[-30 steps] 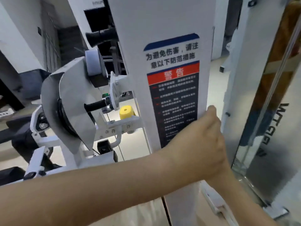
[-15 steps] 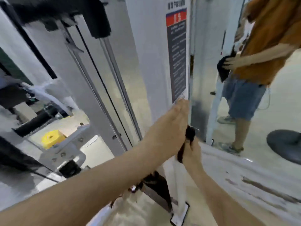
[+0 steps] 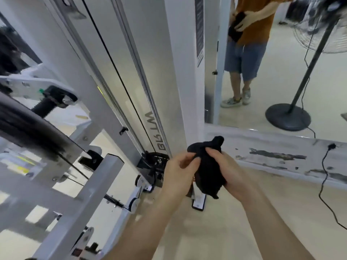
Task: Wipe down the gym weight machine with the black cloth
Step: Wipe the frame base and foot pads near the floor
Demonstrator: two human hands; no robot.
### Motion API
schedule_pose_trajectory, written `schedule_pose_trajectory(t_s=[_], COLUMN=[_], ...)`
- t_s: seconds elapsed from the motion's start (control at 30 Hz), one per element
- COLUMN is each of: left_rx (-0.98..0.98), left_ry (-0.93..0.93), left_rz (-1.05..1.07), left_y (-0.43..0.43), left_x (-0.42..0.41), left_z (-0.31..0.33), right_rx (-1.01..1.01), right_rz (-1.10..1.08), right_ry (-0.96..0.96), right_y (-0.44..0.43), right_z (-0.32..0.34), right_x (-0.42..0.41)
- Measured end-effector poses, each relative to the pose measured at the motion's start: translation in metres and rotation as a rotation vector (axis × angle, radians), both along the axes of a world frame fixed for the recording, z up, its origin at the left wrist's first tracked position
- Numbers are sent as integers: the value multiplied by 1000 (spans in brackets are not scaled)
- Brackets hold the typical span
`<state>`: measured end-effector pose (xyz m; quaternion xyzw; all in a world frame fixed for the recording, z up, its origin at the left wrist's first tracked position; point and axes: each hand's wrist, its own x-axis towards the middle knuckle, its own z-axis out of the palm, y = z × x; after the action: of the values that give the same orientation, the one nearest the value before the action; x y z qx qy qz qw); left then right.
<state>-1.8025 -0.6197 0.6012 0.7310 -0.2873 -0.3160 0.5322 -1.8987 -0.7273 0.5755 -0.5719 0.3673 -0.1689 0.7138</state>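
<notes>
Presently | cloth (image 3: 208, 171) gripped by both hands (left (image 3: 178, 172), right (image 3: 228, 172)) | risk: cloth dropped if regripped carelessly

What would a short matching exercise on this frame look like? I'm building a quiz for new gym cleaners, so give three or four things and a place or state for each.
Things:
1. crumpled black cloth
2. round black base of the standing fan
3. thin black power cord
4. white upright post of the weight machine

Places or states:
A. trails down the scuffed ledge onto the floor
B. held between both hands
C. seen in the mirror, resting on the floor
D. stands beside the mirror's left edge

Pairs: 1-B, 2-C, 3-A, 4-D
</notes>
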Motion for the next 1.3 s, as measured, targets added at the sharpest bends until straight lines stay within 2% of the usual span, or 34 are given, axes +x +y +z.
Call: schedule_pose_trajectory(t_s=[0.03,0.07,0.17,0.3,0.5,0.6,0.73,0.83,0.9,0.97,1.03,1.1,1.2,1.23,1.3], left_rx=[-37,-73,-154,-112,45,124,362,515,596,653,639,602,545,517,471], left_ry=[61,147,380,354,380,468,142,65,-35,-97,1,172,330,418,585], left_rz=[40,59,66,157,344,283,-100,-275,-320,-251,-122,-51,40,90,122], left_y=[14,27,68,125,208,242,275,278,282,286,291,297,310,315,328], left_x=[-6,-11,-23,-39,-27,-4,29,51,68,87,110,133,162,172,190], left_z=[2,-1,-14,-43,-94,-115,-163,-216,-261,-303,-346,-391,-459,-482,-528], right_rx=[-17,-119,-236,-182,-104,-25,58,-17,-69,-68,-4,5,-413,-511,-573], right_rz=[-17,-46,-51,7,157,169,115,131,120,147,260,450,810,845,795], right_ry=[37,95,14,-9,131,243,294,302,296,228,149,161,367,419,421], right_y=[10,19,61,116,185,202,220,226,225,219,215,216,229,235,244], right_z=[-2,-8,-16,-41,-94,-125,-174,-213,-242,-274,-311,-356,-433,-455,-506], right_x=[-3,-7,-15,-27,-39,-36,-7,35,64,86,100,108,123,129,143])
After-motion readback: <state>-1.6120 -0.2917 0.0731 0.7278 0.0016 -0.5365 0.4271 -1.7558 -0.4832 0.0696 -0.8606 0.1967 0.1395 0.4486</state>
